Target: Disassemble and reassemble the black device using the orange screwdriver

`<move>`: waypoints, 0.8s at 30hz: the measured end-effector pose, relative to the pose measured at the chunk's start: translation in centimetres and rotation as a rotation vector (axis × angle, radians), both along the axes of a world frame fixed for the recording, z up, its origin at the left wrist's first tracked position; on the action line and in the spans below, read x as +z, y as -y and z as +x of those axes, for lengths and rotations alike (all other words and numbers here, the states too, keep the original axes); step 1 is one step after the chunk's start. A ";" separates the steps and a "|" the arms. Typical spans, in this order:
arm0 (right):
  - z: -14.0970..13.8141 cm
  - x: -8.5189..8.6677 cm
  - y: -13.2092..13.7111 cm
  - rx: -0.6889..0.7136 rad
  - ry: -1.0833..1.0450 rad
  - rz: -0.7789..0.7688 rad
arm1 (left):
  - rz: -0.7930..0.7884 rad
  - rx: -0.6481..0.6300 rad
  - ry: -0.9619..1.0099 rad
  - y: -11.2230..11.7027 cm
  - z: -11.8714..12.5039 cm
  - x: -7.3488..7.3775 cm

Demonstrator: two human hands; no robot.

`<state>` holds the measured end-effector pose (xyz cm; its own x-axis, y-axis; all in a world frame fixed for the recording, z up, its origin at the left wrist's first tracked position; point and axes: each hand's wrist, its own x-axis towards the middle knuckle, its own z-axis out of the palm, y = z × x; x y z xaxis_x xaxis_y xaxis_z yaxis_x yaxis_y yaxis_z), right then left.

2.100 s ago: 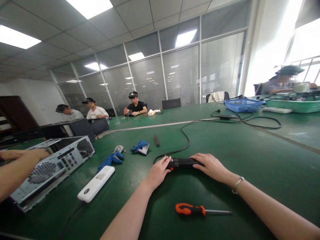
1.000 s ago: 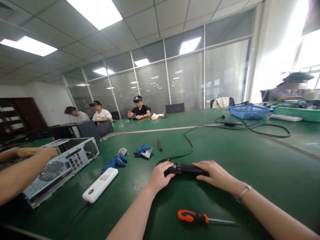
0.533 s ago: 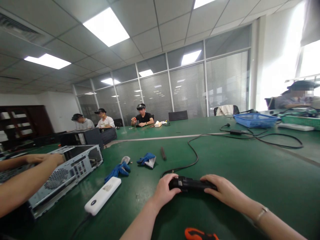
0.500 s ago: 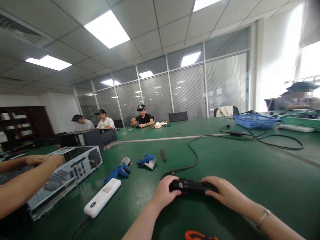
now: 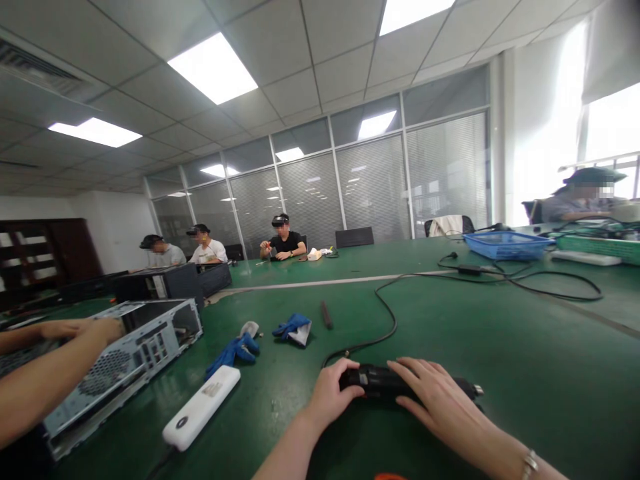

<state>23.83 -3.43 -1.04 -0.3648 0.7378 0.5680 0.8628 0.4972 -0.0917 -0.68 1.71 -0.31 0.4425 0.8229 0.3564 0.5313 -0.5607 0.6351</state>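
Observation:
A long black corded tool [image 5: 380, 382] lies on the green table [image 5: 525, 347] in front of me. My left hand [image 5: 331, 395] curls round its left end, where the black cable [image 5: 385, 313] leaves it. My right hand [image 5: 434, 408] lies across its middle with the fingers stretched over the top. A small metal tip [image 5: 476, 389] sticks out at the tool's right end. Just a sliver of the orange screwdriver handle [image 5: 387, 476] peeks in at the bottom edge.
To the left a co-worker's forearm [image 5: 50, 373] rests on an open grey computer case [image 5: 130, 347]. A white power strip [image 5: 203, 407], blue gloves [image 5: 235, 347] and a dark rod [image 5: 326, 315] lie nearby. Blue basket [image 5: 505, 245] at back right; other people sit around the table.
My view has tilted upward, so the screwdriver has nearly dropped out of sight. My right hand slid left across the tool, uncovering its right tip. My left hand keeps its grip.

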 end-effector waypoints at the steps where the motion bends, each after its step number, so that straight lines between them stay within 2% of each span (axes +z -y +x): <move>1: 0.2 -0.1 -0.2 -0.006 0.010 -0.019 | -0.005 -0.002 0.001 0.0 0.0 0.1; 10: 1.2 0.1 -0.8 0.036 0.002 -0.153 | -0.023 0.007 -0.014 0.2 0.0 0.4; 12: 1.1 0.5 -0.5 0.037 -0.035 -0.153 | -0.028 -0.004 -0.008 0.2 -0.1 0.4; 15: 0.0 2.1 1.0 0.064 -0.129 -0.132 | -0.042 -0.027 0.010 0.2 -0.1 0.2; 17: -1.3 3.4 2.6 0.126 -0.187 -0.200 | -0.052 -0.028 0.026 0.1 -0.1 0.1; 20: -3.6 4.6 5.0 0.275 -0.160 -0.441 | -0.066 -0.017 0.036 0.0 -0.1 -0.2; 22: -4.8 4.7 6.2 0.375 -0.075 -0.492 | -0.064 -0.008 0.027 -0.1 -0.1 -0.2; 24: -5.3 4.8 6.6 0.446 -0.004 -0.480 | -0.055 0.000 0.020 0.0 -0.1 -0.2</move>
<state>18.52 -10.08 3.80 -0.6929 0.6883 0.2150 0.5828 0.7101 -0.3950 -0.81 1.76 -0.49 0.4358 0.8414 0.3196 0.5183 -0.5250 0.6751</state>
